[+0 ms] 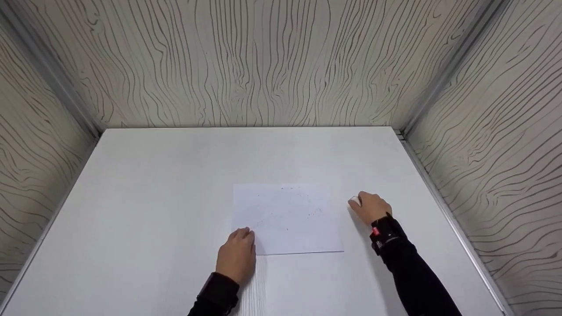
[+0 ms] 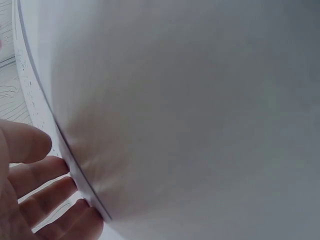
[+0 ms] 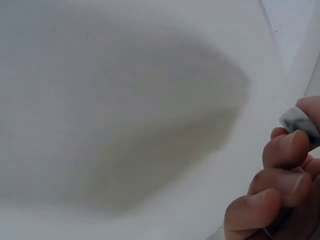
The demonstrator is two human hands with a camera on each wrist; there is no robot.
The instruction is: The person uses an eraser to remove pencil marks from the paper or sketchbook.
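White paper (image 1: 287,218): left hand (image 1: 236,256) flat on near-left corner; right hand (image 1: 371,207) pinches probable eraser (image 1: 354,201) beside right edge

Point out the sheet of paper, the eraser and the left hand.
sheet of paper (image 1: 287,217), head view, middle of the sheet.
eraser (image 1: 354,201), head view, white end showing past the right hand's fingers.
left hand (image 1: 237,256), head view, back of the hand.
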